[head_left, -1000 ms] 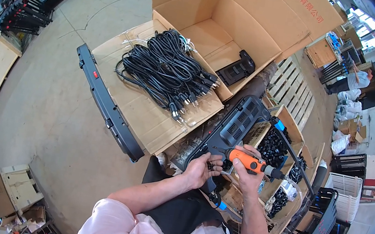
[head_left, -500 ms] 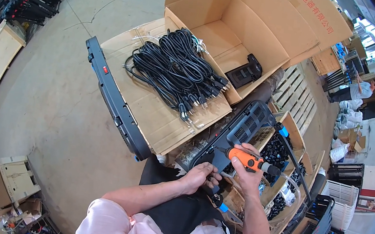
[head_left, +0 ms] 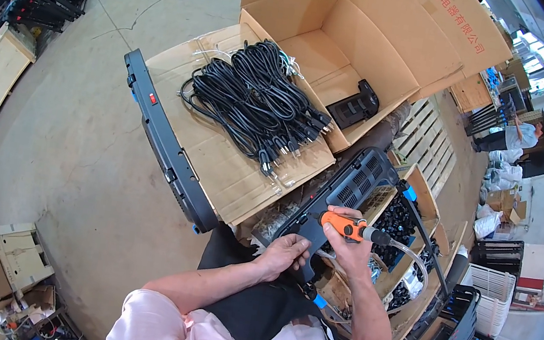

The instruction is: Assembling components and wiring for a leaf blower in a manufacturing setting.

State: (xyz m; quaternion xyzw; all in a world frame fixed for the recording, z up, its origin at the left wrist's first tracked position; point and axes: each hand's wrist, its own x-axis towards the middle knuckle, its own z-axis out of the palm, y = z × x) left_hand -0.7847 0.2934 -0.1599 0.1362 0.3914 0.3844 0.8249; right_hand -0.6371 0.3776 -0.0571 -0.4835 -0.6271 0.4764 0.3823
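My right hand point(head_left: 348, 248) is wrapped round an orange air screwdriver point(head_left: 342, 225) with a black rear end and a clear hose. Its tip points left, at the surface of a long black plastic housing point(head_left: 310, 230) with vent slots. At the housing's near end, my left hand point(head_left: 282, 256) is closed, its thumb and fingers drawn together against the edge. Whether it also pinches a small part is hidden. A tube with a blue collar point(head_left: 319, 301) shows below the housing, and a second blue collar point(head_left: 410, 192) sits by its far end.
Bundled black power cords point(head_left: 261, 95) lie on a cardboard flap, beside an open carton point(head_left: 303, 46) holding a black plastic part point(head_left: 356, 107). Another long black housing point(head_left: 170, 149) leans at the flap's left edge. Wooden bins point(head_left: 432, 192) of small black parts stand right. A co-worker point(head_left: 522, 135) stands far right.
The screwdriver and my right hand have shifted slightly left, toward the housing. My left hand has moved a little left, its fingers drawn closer in. The co-worker's pose differs slightly.
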